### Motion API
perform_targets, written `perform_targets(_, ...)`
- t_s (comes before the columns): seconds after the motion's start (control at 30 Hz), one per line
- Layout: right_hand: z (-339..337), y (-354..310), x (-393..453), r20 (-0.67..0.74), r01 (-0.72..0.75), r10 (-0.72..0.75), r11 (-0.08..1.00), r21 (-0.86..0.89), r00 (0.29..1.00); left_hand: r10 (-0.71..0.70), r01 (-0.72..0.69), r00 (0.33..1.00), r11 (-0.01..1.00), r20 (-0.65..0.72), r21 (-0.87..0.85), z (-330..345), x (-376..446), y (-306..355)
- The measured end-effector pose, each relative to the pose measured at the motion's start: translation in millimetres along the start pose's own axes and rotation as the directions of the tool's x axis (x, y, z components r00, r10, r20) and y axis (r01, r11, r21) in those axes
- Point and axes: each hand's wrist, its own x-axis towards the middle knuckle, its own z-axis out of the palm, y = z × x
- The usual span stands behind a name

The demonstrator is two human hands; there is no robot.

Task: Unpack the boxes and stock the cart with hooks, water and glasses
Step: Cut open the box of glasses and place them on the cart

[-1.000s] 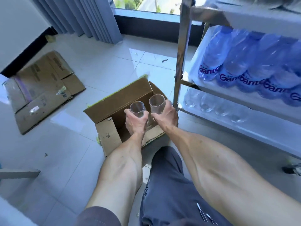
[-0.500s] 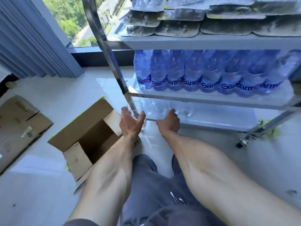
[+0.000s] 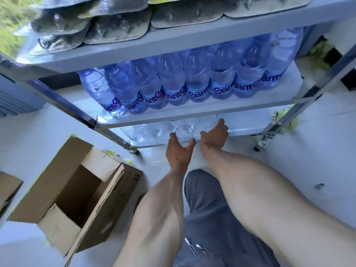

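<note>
Clear glasses point(image 3: 184, 132); matt cardboard box point(image 3: 57, 182)

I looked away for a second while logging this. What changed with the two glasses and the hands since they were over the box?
Both glasses went from above the box to the bottom shelf of the cart. The left hand has opened its grip on the near glass; the right hand has let go beside the far glass. The bottles and box stayed put.
</note>
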Motion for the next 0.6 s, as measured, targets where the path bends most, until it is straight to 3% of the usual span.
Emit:
perform_targets(0.23,-13,14,38,-0.062,0.003,0.003,0.995,0.103,0.998,0.015,-0.014,0.999,1.000,0.040,-0.020,40,10,44)
perform_targets(0.6,-12,27,66,-0.005,0.029,-0.029,0.992,0.126,1.000,-0.048,0.059,0.993,0.992,0.105,-0.107,73,25,73)
